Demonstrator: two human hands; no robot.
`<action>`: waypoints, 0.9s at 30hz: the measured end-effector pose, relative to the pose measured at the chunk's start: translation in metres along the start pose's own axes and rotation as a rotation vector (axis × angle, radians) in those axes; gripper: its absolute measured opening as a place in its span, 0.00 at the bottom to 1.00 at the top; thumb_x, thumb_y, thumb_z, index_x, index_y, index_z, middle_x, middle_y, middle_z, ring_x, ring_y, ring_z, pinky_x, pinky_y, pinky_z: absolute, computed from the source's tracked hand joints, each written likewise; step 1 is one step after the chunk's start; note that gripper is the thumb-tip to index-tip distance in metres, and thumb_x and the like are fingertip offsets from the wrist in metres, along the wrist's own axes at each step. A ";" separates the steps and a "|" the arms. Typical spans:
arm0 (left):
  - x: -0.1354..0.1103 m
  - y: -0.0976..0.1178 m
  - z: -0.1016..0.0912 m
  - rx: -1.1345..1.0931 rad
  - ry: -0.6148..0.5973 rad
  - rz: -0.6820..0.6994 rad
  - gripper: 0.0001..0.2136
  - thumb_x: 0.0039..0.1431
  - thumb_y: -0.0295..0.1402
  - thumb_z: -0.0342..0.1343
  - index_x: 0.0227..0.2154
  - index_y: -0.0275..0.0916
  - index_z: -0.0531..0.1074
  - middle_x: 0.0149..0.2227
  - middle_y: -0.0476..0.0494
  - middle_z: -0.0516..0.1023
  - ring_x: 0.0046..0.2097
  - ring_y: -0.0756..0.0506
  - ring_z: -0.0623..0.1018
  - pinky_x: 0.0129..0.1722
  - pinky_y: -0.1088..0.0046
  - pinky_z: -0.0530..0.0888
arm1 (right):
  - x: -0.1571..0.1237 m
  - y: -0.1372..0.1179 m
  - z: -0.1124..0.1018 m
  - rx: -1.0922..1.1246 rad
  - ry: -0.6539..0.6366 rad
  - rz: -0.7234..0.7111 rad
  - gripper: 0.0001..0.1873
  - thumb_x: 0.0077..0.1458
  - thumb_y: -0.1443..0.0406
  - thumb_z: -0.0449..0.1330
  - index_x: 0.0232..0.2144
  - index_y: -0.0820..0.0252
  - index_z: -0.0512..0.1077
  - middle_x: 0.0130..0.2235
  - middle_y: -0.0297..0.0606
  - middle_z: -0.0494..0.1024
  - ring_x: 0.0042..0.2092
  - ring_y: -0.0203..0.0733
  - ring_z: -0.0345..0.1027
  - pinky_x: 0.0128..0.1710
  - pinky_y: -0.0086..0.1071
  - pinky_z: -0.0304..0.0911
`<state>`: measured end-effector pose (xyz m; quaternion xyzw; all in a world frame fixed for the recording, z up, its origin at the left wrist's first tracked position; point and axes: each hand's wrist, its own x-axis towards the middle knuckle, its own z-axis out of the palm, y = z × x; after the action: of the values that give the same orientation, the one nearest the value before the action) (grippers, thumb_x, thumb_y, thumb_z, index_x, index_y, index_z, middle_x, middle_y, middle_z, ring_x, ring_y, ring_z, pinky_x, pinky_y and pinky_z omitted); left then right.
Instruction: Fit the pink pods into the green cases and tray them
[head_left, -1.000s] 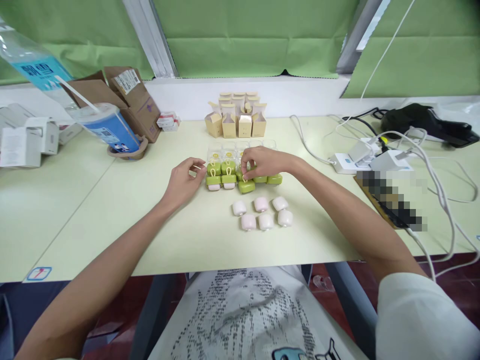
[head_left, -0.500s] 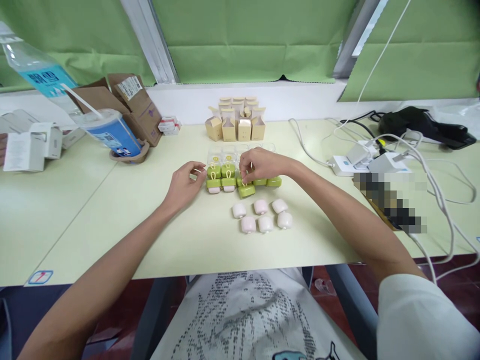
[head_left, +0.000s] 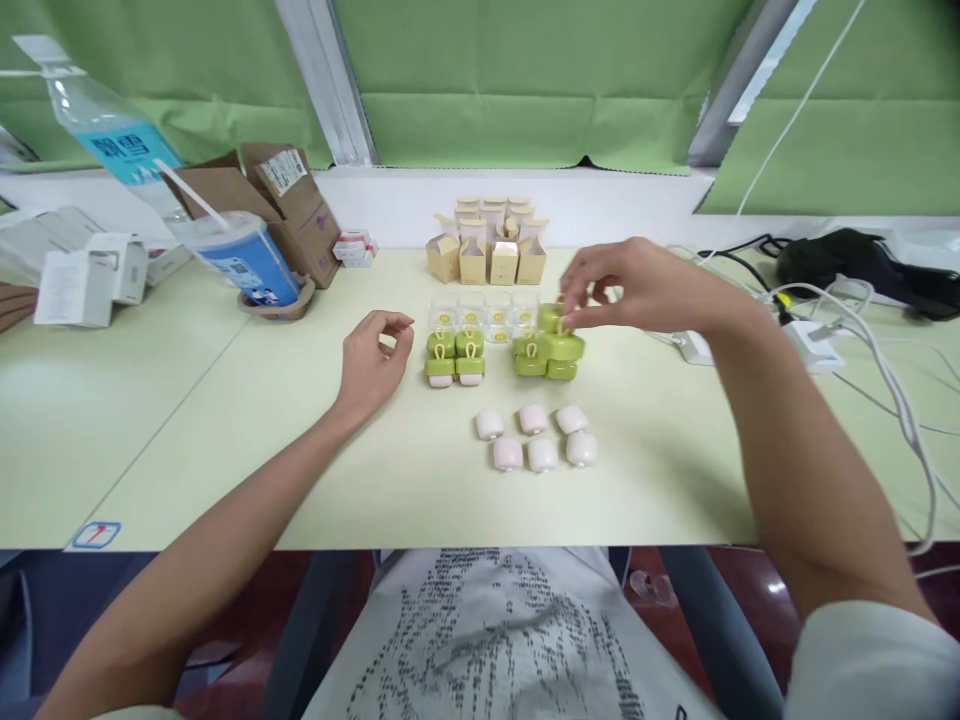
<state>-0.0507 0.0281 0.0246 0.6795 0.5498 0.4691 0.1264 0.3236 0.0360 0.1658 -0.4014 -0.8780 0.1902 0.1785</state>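
Six pale rounded pieces (head_left: 542,455) lie nearest on the desk (head_left: 375,500). Beyond them, the left hand (head_left: 373,365) curls loosely, seemingly empty, beside the green-topped pieces (head_left: 455,367). The right hand's (head_left: 634,285) fingers seem pinched together on the loop of a blurred green cap (head_left: 562,347), over other green caps (head_left: 531,365); a steady, level hold should avoid knocking these. Clear cups (head_left: 484,312) stand behind, then cartons (head_left: 472,265).

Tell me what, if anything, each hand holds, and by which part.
The right hand seems to hold a green, rounded, plastic-looking piece by its yellow loop, blurred here. The left hand holds nothing.
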 end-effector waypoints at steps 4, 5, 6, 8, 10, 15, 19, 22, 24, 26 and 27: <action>-0.002 0.005 -0.001 -0.022 0.041 0.047 0.11 0.70 0.40 0.57 0.44 0.41 0.80 0.46 0.41 0.85 0.46 0.44 0.84 0.37 0.70 0.80 | -0.045 0.044 -0.010 -0.024 0.021 0.143 0.29 0.57 0.32 0.72 0.34 0.49 0.88 0.48 0.45 0.88 0.43 0.52 0.80 0.42 0.47 0.72; -0.002 0.005 -0.001 -0.019 0.041 0.053 0.10 0.70 0.39 0.57 0.44 0.41 0.80 0.45 0.42 0.85 0.46 0.44 0.84 0.37 0.70 0.80 | -0.055 0.055 -0.007 -0.008 0.011 0.170 0.30 0.58 0.31 0.72 0.35 0.49 0.88 0.48 0.45 0.88 0.44 0.53 0.81 0.42 0.47 0.73; -0.003 0.006 -0.001 -0.012 0.039 0.058 0.10 0.70 0.39 0.57 0.43 0.41 0.80 0.44 0.42 0.84 0.45 0.44 0.84 0.37 0.70 0.80 | -0.063 0.064 -0.002 0.002 0.001 0.193 0.31 0.57 0.31 0.71 0.35 0.49 0.88 0.48 0.46 0.88 0.43 0.52 0.81 0.41 0.47 0.73; -0.004 0.007 0.000 0.002 0.034 0.073 0.09 0.70 0.38 0.57 0.43 0.42 0.81 0.43 0.43 0.84 0.44 0.45 0.83 0.37 0.70 0.80 | -0.074 0.078 0.010 0.028 -0.020 0.222 0.32 0.57 0.30 0.71 0.34 0.50 0.88 0.48 0.48 0.89 0.41 0.51 0.81 0.40 0.47 0.73; -0.005 0.007 0.000 0.002 0.031 0.092 0.09 0.70 0.38 0.57 0.43 0.42 0.81 0.42 0.43 0.84 0.43 0.45 0.83 0.37 0.69 0.80 | -0.080 0.085 0.021 0.067 -0.039 0.244 0.31 0.59 0.32 0.71 0.34 0.52 0.88 0.49 0.52 0.89 0.42 0.50 0.81 0.41 0.47 0.73; -0.008 0.010 -0.001 -0.015 0.073 0.126 0.09 0.70 0.38 0.57 0.44 0.42 0.80 0.42 0.44 0.84 0.43 0.45 0.84 0.39 0.68 0.81 | -0.085 0.078 0.018 0.026 -0.074 0.230 0.34 0.58 0.29 0.69 0.35 0.50 0.89 0.61 0.54 0.84 0.46 0.54 0.82 0.42 0.51 0.75; -0.019 0.025 -0.003 -0.051 0.153 0.287 0.06 0.73 0.35 0.58 0.44 0.42 0.79 0.39 0.45 0.82 0.40 0.46 0.82 0.40 0.67 0.82 | -0.083 0.039 0.004 0.070 -0.011 0.182 0.25 0.65 0.36 0.69 0.35 0.47 0.84 0.58 0.46 0.87 0.51 0.56 0.84 0.46 0.51 0.76; -0.036 0.040 0.001 -0.158 0.004 0.381 0.08 0.76 0.40 0.60 0.50 0.45 0.79 0.43 0.43 0.83 0.41 0.45 0.82 0.40 0.65 0.83 | -0.065 -0.005 0.020 0.159 0.011 0.090 0.16 0.71 0.45 0.67 0.40 0.47 0.82 0.46 0.39 0.90 0.44 0.49 0.83 0.46 0.47 0.75; -0.049 0.049 0.007 -0.259 -0.187 0.389 0.19 0.75 0.50 0.63 0.61 0.48 0.75 0.51 0.38 0.83 0.45 0.43 0.83 0.39 0.64 0.85 | -0.045 -0.032 0.045 0.163 0.017 -0.010 0.13 0.71 0.50 0.67 0.42 0.50 0.81 0.41 0.37 0.89 0.37 0.45 0.80 0.41 0.42 0.71; -0.058 0.054 0.013 -0.292 -0.304 0.396 0.31 0.72 0.59 0.65 0.71 0.53 0.70 0.58 0.34 0.81 0.52 0.40 0.83 0.43 0.61 0.87 | -0.024 -0.053 0.074 0.163 0.028 -0.101 0.09 0.72 0.56 0.65 0.41 0.52 0.79 0.40 0.35 0.88 0.37 0.44 0.79 0.42 0.40 0.69; -0.061 0.054 0.015 -0.272 -0.316 0.406 0.35 0.71 0.61 0.65 0.73 0.54 0.68 0.61 0.33 0.81 0.55 0.38 0.83 0.46 0.58 0.87 | -0.015 -0.060 0.087 0.166 0.037 -0.129 0.07 0.72 0.58 0.64 0.40 0.53 0.77 0.40 0.35 0.88 0.37 0.43 0.78 0.42 0.40 0.68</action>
<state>-0.0021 -0.0393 0.0238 0.8170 0.3082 0.4425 0.2042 0.2540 -0.0283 0.1173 -0.3315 -0.8797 0.2428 0.2392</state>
